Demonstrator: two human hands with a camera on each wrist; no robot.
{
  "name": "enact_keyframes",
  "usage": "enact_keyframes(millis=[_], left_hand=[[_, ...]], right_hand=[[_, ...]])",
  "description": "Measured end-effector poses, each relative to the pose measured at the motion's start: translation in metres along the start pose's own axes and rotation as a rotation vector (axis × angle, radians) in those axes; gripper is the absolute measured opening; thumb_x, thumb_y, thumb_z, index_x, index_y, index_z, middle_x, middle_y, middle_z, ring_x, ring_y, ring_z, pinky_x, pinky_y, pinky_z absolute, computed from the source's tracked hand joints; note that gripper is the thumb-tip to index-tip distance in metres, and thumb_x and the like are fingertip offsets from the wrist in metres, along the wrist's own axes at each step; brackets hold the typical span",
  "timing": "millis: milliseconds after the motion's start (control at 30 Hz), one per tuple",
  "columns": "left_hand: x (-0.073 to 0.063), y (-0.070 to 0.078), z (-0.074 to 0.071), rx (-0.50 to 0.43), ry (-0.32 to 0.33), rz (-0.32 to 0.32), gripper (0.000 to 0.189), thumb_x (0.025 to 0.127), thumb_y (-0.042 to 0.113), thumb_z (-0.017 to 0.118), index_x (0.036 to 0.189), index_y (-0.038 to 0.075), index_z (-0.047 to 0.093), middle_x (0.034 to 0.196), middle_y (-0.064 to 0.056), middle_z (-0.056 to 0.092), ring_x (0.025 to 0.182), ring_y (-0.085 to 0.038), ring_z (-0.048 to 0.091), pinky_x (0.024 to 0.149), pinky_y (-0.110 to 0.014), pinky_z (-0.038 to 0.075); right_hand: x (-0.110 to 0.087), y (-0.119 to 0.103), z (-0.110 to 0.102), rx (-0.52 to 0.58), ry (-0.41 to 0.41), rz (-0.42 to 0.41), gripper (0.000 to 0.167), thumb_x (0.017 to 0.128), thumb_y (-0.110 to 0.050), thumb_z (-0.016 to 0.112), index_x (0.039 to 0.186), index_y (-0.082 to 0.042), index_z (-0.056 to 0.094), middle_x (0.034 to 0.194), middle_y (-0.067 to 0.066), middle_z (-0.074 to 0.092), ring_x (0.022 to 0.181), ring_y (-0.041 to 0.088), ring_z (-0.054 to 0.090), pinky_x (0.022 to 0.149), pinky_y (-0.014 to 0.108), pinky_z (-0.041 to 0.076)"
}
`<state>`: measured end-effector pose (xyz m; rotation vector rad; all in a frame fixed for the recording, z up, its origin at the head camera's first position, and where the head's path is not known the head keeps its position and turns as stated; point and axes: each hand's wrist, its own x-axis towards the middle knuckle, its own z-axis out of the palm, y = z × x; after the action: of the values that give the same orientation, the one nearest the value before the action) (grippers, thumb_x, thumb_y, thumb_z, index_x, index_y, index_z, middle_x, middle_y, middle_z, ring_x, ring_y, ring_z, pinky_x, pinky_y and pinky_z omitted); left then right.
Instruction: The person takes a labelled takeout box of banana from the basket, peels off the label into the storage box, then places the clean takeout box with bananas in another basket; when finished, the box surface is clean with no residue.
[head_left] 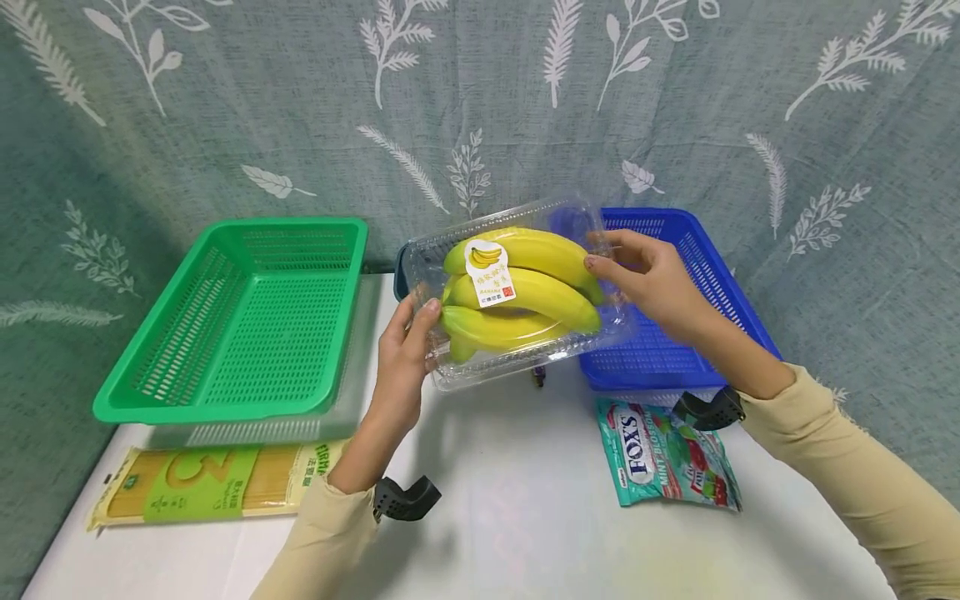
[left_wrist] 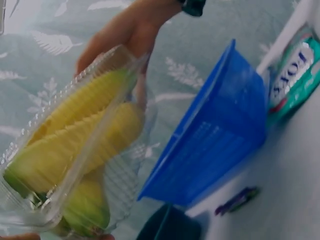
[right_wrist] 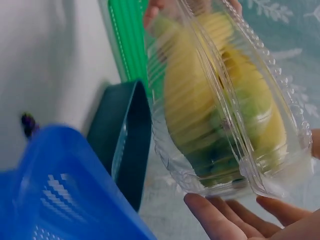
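Observation:
A clear plastic box of yellow bananas with green tips is held up above the table, tilted in the head view. Its lid carries a white label with a banana picture. My left hand grips the left end, thumb on the near face. At the other end, my right hand pinches the box's edge, its thumb on top. In the right wrist view, fingers of that hand lie along the box's end. The left wrist view shows the box's ridged side, with the right hand beyond.
A green basket stands left and a blue basket right, partly behind the box. Between them is a dark teal container. A spaghetti pack, a Fox's candy bag and a small dark purple item lie on the table.

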<state>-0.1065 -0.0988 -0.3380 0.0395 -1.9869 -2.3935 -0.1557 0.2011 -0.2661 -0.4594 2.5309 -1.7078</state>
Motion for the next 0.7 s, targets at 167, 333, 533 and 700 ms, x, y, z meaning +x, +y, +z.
enact_keyframes(millis=[167,333,533,700], left_hand=[[-0.004,0.005,-0.015,0.067,-0.041,0.069,0.061,0.101,0.034,0.056,0.156,0.02,0.035,0.14,-0.01,0.052,0.115,-0.024,0.059,0.089,-0.042,0.055],[-0.008,0.009,-0.026,0.113,-0.07,0.083,0.059,0.1,0.03,0.056,0.155,0.021,0.038,0.132,-0.015,0.057,0.108,-0.023,0.059,0.084,-0.036,0.057],[-0.015,0.011,-0.038,0.196,-0.078,0.05,0.057,0.101,0.035,0.057,0.154,0.023,0.04,0.132,-0.014,0.058,0.108,-0.026,0.06,0.085,-0.038,0.056],[-0.021,0.01,-0.047,0.242,-0.066,0.027,0.056,0.101,0.036,0.057,0.153,0.023,0.042,0.13,-0.014,0.06,0.105,-0.027,0.061,0.085,-0.041,0.056]], right_hand=[[-0.012,-0.003,0.013,0.043,0.025,0.006,0.049,0.099,-0.029,0.065,0.142,-0.007,0.055,0.126,0.014,0.063,0.11,0.018,0.063,0.077,0.032,0.06],[-0.024,-0.002,0.024,0.074,0.039,0.023,0.048,0.099,-0.028,0.065,0.14,-0.004,0.055,0.125,0.016,0.063,0.11,0.018,0.064,0.079,0.034,0.06],[-0.034,0.002,0.035,0.091,0.039,0.037,0.05,0.099,-0.027,0.065,0.139,0.0,0.053,0.126,0.017,0.062,0.108,0.017,0.066,0.079,0.037,0.06],[-0.039,0.006,0.046,0.095,0.024,0.046,0.048,0.099,-0.025,0.065,0.139,0.0,0.053,0.124,0.018,0.062,0.104,0.015,0.067,0.078,0.038,0.06]])
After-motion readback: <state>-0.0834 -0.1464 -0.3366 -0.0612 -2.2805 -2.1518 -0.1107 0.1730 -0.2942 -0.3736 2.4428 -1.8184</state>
